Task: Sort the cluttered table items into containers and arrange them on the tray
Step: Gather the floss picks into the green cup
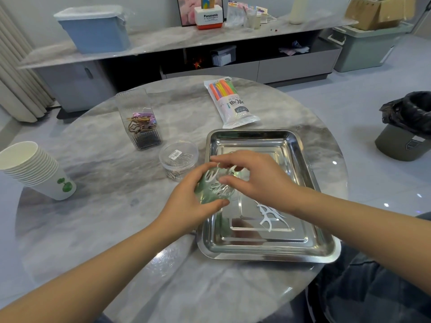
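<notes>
- The left hand (196,201) curls round a small clear greenish cup (211,187), holding it tilted over the near-left part of the steel tray (268,250); white floss picks (218,185) are bundled inside it.
- The right hand (254,176) hovers at the cup's mouth, fingertips pinched together; whether they grip a pick is blurred.
- Just below the right wrist, loose floss picks (268,216) lie on the tray floor, long axes running roughly across the tray; the right hand is nearer them.
- Judged next: the right hand drops back and down to them; the raised tray rim is well clear on that side.
- Beyond the left hand, a round tub of paper clips (178,157); farther off, a tall clear box of hair clips (141,122); beyond the tray, a packet of straws (229,101); far left, stacked paper cups (30,169).
</notes>
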`<state>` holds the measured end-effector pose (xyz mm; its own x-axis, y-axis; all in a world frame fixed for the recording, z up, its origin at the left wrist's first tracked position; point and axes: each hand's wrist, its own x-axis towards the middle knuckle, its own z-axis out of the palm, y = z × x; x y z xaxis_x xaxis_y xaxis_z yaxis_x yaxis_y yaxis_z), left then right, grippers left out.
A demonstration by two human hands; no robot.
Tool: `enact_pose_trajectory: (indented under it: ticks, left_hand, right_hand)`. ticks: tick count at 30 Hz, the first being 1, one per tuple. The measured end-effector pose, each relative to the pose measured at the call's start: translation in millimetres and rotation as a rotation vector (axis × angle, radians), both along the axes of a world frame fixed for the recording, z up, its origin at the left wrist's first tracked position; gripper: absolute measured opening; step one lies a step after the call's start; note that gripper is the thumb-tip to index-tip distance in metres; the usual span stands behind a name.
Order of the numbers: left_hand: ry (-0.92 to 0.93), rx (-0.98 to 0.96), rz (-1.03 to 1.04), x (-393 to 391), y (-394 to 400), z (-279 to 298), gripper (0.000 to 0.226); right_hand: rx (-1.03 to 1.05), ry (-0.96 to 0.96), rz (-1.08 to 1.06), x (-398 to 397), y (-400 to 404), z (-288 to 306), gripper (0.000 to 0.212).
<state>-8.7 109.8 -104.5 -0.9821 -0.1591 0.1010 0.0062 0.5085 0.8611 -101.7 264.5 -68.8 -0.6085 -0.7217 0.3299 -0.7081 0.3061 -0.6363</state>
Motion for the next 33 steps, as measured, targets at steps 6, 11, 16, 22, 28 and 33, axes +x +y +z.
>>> enact_pose_trajectory:
  ticks: [6, 11, 16, 22, 28, 33]
  left_hand:
    - [0.004, -0.064, -0.049, 4.1, -3.7, -1.2, 0.073]
    - [-0.018, -0.083, -0.06, 4.5, -0.9, -3.1, 0.077]
    - [-0.041, -0.065, -0.064, 4.5, 1.2, -7.2, 0.085]
    - [-0.058, -0.069, -0.036, 2.9, 1.6, -8.8, 0.082]
    - [-0.061, -0.068, -0.027, 2.4, 2.9, -7.5, 0.08]
    - [-0.068, -0.059, -0.021, 2.1, 0.4, -9.4, 0.079]
  right_hand:
    - [0.174, 0.013, -0.201, -13.5, 11.3, 15.2, 0.023]
    - [0.488, -0.079, -0.261, -24.7, 30.2, 2.6, 0.038]
    - [0.823, -0.147, -0.274, -25.6, 45.3, -16.4, 0.053]
    - [0.873, -0.146, -0.17, -16.0, 56.6, -37.0, 0.016]
    - [0.74, -0.224, -0.201, -16.4, 48.7, -46.5, 0.015]
    - [0.865, -0.272, -0.188, -18.1, 42.0, -48.3, 0.021]
